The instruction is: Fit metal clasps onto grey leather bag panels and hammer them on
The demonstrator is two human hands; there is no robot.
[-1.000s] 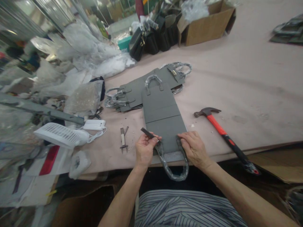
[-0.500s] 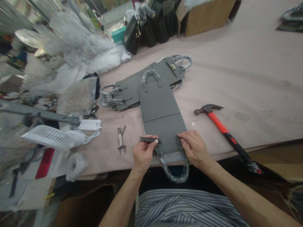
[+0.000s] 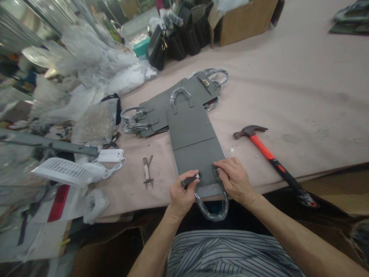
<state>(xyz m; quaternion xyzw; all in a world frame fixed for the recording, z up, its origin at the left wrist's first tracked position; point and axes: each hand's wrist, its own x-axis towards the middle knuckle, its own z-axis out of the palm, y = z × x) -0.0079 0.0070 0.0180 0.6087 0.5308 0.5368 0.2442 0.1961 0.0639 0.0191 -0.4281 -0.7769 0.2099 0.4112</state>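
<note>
A long grey bag panel [image 3: 196, 132] lies lengthwise before me, with a plastic-wrapped handle at each end. Its near handle [image 3: 211, 214] hangs over the table edge. My left hand [image 3: 183, 194] pinches a short dark strip [image 3: 188, 181] with a pale tip, just over the left foot of that handle. The fingers of my right hand [image 3: 234, 179] are closed around the right foot of the same handle, which they partly hide. Beneath the panel's far end lie several similar grey panels [image 3: 160, 105] with wrapped handles.
A claw hammer [image 3: 266, 150] with a red and black grip lies at right. On the left are a small metal tool [image 3: 147, 173], a white lamp-like device [image 3: 65, 170] and heaped plastic bags [image 3: 95, 57]. Dark bags [image 3: 175, 42] and a cardboard box [image 3: 245, 21] stand behind.
My left hand has moved slightly right and turned the dark strip, which now points more toward me. My right hand stays on the handle. The whole view has shifted a little.
</note>
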